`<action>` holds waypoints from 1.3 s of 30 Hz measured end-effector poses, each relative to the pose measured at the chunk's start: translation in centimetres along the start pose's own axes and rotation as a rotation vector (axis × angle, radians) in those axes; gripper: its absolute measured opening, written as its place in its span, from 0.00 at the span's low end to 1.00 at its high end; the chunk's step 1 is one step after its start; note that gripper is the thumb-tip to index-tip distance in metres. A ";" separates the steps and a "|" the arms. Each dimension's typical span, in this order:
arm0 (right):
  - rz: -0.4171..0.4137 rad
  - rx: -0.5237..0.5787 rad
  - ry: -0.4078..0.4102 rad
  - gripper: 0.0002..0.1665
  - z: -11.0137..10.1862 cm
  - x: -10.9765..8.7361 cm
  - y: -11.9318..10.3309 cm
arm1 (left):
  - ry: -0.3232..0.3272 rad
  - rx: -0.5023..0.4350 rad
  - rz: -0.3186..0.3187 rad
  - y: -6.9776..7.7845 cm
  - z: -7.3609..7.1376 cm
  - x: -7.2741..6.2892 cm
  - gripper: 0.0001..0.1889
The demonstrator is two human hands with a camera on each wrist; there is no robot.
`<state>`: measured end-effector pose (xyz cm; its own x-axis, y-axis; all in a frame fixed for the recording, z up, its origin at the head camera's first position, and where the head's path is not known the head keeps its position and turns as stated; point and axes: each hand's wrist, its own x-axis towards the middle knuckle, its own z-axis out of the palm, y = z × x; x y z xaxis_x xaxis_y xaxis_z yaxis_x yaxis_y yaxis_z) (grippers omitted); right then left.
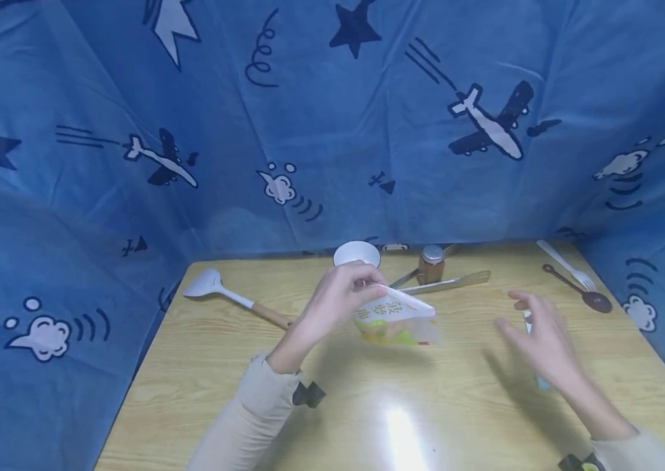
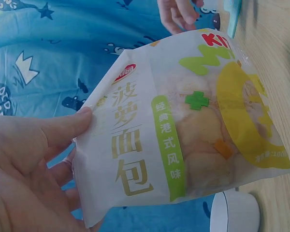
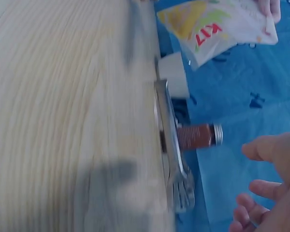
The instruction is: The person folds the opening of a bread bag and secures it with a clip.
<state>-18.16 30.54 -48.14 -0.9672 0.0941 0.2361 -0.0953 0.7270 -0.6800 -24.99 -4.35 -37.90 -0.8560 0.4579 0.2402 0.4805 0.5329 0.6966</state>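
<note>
My left hand (image 1: 335,301) pinches a packet of bread (image 1: 394,318) by one edge, thumb on the front, and holds it above the table. In the left wrist view the packet (image 2: 198,140) is white with gold lettering, a green strip and a clear part showing rolls inside. My right hand (image 1: 544,337) hovers at the right with loosely bent fingers and nothing in its grasp. Under it, a light blue object (image 1: 543,382) lies on the table, mostly covered by the hand, so its kind is unclear.
Behind the packet stand a white bowl (image 1: 356,252), a brown jar (image 1: 431,265) with a silver lid, and metal tongs (image 1: 456,282). A spatula (image 1: 238,297) lies left. A white fork (image 1: 568,265) and a brown spoon (image 1: 580,290) lie right. Blue curtains (image 1: 332,131) enclose the wooden table (image 1: 203,392).
</note>
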 end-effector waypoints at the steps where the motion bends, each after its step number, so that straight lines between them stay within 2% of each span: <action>1: 0.010 -0.021 0.007 0.36 -0.1 0.0 0.4 | 0.002 -0.001 0.002 0.0 -0.1 0.0 0.03; 6: 0.070 -0.184 -0.011 0.37 -1.1 0.2 2.8 | 0.000 -0.025 0.007 -0.2 -0.1 -0.2 0.03; 9: 0.100 -0.280 -0.055 0.35 -1.8 0.0 4.1 | -0.004 -0.039 0.008 -0.4 -0.1 -0.4 0.03; 13: 0.154 -0.339 -0.134 0.34 -2.5 -0.4 5.4 | -0.004 -0.047 0.015 -0.6 0.0 -0.6 0.03; 20: 0.309 -0.401 -0.274 0.38 -3.3 -0.3 6.3 | -0.025 -0.081 0.013 -1.1 0.3 -0.9 0.04; 24: 0.319 -0.433 -0.332 0.36 -3.5 -0.1 6.6 | -0.027 -0.088 0.012 -1.2 0.4 -1.1 0.04; 31: 0.344 -0.464 -0.373 0.34 -3.5 0.0 7.2 | -0.026 -0.072 0.020 -1.4 0.6 -1.1 0.03; 36: 0.336 -0.442 -0.416 0.35 -3.7 0.2 7.8 | -0.029 -0.075 0.010 -1.5 0.8 -1.1 0.03; 39: 0.310 -0.397 -0.417 0.30 -3.9 0.2 7.8 | -0.034 -0.085 0.001 -1.5 0.8 -1.2 0.02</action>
<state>-18.22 38.91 -50.70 -0.9537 0.1262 -0.2730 0.2197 0.9121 -0.3461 -24.55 -5.10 -39.81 -0.8481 0.4826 0.2186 0.4618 0.4712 0.7514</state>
